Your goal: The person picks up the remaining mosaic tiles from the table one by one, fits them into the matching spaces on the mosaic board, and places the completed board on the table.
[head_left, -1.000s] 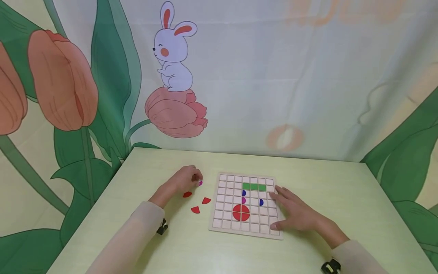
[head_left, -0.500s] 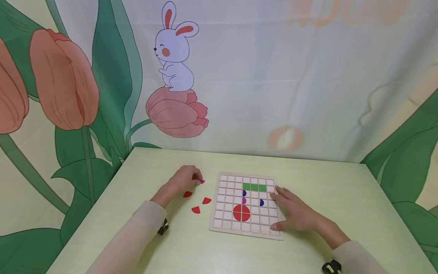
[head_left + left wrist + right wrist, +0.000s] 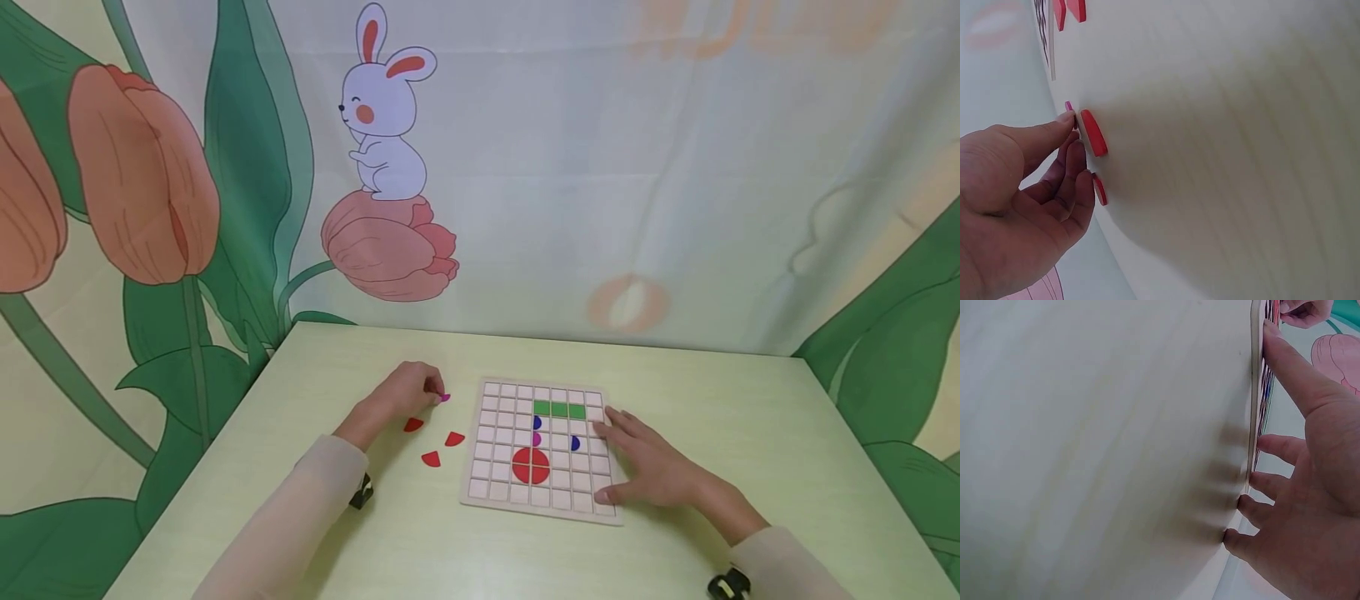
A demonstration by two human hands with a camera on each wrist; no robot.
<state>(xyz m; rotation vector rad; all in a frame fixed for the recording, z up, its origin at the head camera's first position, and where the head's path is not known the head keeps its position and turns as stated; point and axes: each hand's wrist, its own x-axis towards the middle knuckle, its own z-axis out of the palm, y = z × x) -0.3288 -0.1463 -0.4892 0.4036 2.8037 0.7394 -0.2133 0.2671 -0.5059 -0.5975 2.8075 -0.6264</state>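
My left hand (image 3: 408, 390) pinches a small magenta half-round piece (image 3: 446, 397) between thumb and fingers, low over the table left of the board. In the left wrist view, only a sliver of the magenta piece (image 3: 1068, 105) shows past the thumb tip. Red quarter-circle pieces, one (image 3: 413, 425) just below this hand and others (image 3: 454, 438) (image 3: 431, 459) nearer the front, lie loose. My right hand (image 3: 648, 458) rests spread along the right edge of the square wooden grid board (image 3: 480, 479), thumb near its front corner. In the right wrist view, the fingertips (image 3: 1266, 442) touch the board's side.
On the board sit green squares (image 3: 559, 409) in a row, two blue half-rounds (image 3: 537, 422) (image 3: 575, 443), a magenta half-round (image 3: 536, 438) and a red circle (image 3: 531, 466) of quarter pieces. A printed curtain (image 3: 525, 208) hangs behind the pale table (image 3: 487, 558).
The magenta piece has turned in my left fingertips and now juts out to the right, slightly higher. My right hand holds its place on the board.
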